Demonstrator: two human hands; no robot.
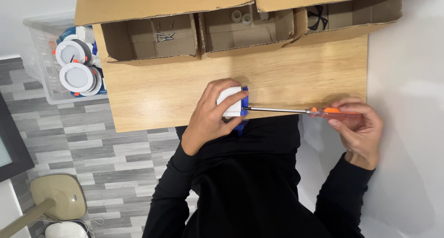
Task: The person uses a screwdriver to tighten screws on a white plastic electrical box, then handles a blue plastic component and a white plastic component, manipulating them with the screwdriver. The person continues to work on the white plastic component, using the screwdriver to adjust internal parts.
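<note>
So your left hand (210, 115) is wrapped around the small white and blue fixture (232, 103), fingers curled over its top, pinning it at the near edge of the wooden table (185, 80). Your right hand (358, 124) has its fingers closed on the orange handle of the screwdriver (296, 110), shaft lying level and the tip sitting right at the fixture's side. Looks like you're mid-way on a screw there; can't tell how seated it is. Loose screws (164, 36) are still in the left cardboard box (152, 57) at the far edge, white rings (242, 17) in the middle one, and finished-looking round lights (76, 64) sit in the plastic bin off the left edge.
</note>
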